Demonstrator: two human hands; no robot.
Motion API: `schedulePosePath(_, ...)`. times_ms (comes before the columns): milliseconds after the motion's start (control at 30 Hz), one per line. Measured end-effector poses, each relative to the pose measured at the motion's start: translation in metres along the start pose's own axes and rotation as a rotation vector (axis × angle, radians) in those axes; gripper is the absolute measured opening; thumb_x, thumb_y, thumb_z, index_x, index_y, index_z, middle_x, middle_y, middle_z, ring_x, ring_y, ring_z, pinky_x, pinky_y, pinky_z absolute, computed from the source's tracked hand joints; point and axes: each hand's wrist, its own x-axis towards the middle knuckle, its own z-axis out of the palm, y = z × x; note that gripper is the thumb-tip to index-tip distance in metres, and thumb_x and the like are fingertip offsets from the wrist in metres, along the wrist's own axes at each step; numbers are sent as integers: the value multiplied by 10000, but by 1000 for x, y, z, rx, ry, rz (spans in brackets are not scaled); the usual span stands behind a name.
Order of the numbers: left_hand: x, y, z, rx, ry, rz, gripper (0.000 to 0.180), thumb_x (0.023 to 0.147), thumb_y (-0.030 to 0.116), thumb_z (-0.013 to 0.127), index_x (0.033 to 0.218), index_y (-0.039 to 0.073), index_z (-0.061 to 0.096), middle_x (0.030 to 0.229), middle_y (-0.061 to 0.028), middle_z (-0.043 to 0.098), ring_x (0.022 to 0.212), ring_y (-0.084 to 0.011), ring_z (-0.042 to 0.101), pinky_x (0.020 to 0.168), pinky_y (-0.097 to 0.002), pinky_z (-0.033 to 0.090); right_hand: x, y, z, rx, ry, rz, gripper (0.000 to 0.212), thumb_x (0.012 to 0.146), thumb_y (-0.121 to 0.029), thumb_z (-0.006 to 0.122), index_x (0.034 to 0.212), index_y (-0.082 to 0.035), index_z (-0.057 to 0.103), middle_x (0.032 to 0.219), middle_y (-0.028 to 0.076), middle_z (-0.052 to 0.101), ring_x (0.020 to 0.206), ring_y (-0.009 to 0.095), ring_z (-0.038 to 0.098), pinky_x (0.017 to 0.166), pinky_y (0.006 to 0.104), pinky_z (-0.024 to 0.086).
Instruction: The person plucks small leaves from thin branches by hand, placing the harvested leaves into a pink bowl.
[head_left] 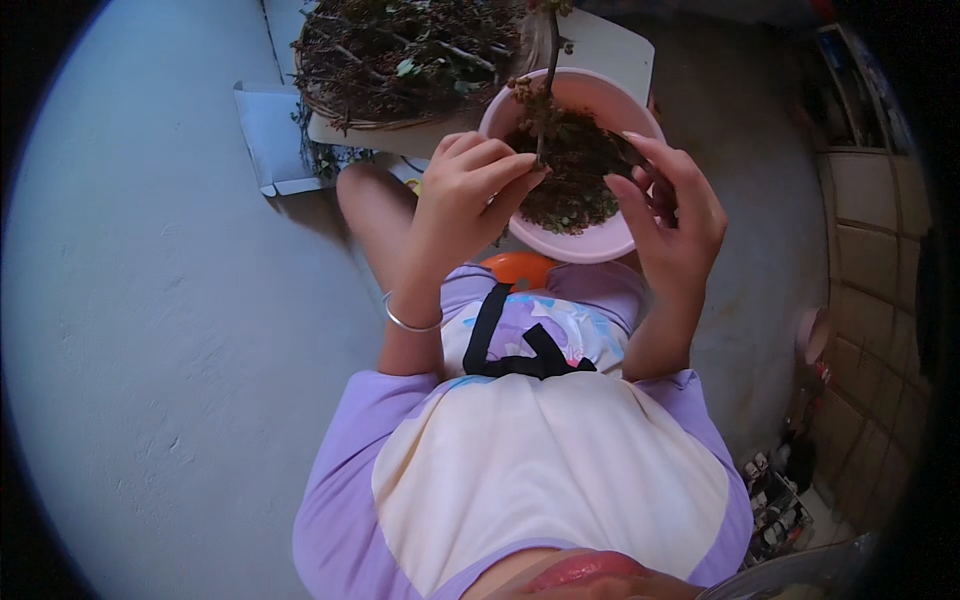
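Note:
My left hand (470, 185) is closed, thumb and fingers pinching the lower end of a thin twig (550, 75) that stands up above it. Small brownish clusters hang along the twig. Over the right side of a pink basin (575, 247), my right hand (675, 205) is held with thumb and forefinger apart; its inner fingers are curled in shadow. Dark red-brown and green plant bits (575, 190) lie in the basin, partly behind the hands. The basin is in front of my knees.
A round woven tray (335, 118) heaped with cut twigs (410, 55) rests on a pale tabletop (610, 45) beyond my left hand. A white box (270, 140) stands on the floor at left. Cardboard boxes (865, 250) line the right side. Something orange (518, 270) shows below the basin.

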Motion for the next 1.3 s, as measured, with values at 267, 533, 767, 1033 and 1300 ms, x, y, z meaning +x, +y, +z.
schedulePosePath(267,7,17,18,-58,-101,53,191,686,37,670,872,36,630,738,-61,576,698,-238,530,705,-341,398,-15,17,-17,-239,34,-50,311,705,-119,738,999,-100,639,772,61,612,635,183,609,542,281,496)
schedulePosePath(533,16,16,37,-463,-247,-5,153,701,-18,680,837,-33,612,695,-86,547,666,-217,498,588,-306,400,-11,31,-40,-441,69,-137,278,707,-133,731,974,-94,667,779,49,618,689,194,617,595,282,511)
schedulePosePath(767,9,17,48,-514,-211,-25,131,713,-10,674,825,-46,616,708,-91,568,664,-209,498,584,-310,393,-15,38,-33,-527,11,-174,269,704,-138,729,964,-97,673,780,50,624,686,196,612,596,274,510)
schedulePosePath(1033,8,19,44,-508,-248,-62,132,714,45,660,836,-2,636,695,-68,579,668,-214,522,658,-311,394,-19,40,-44,-538,9,-193,270,693,-132,734,955,-100,678,774,39,623,687,188,612,593,276,510)
schedulePosePath(1300,5,17,47,-527,-264,-21,155,714,-18,670,859,-38,623,720,-102,580,658,-204,506,577,-312,394,-23,41,-40,-532,-17,-226,266,692,-128,730,953,-106,681,757,36,617,689,178,617,592,266,512)
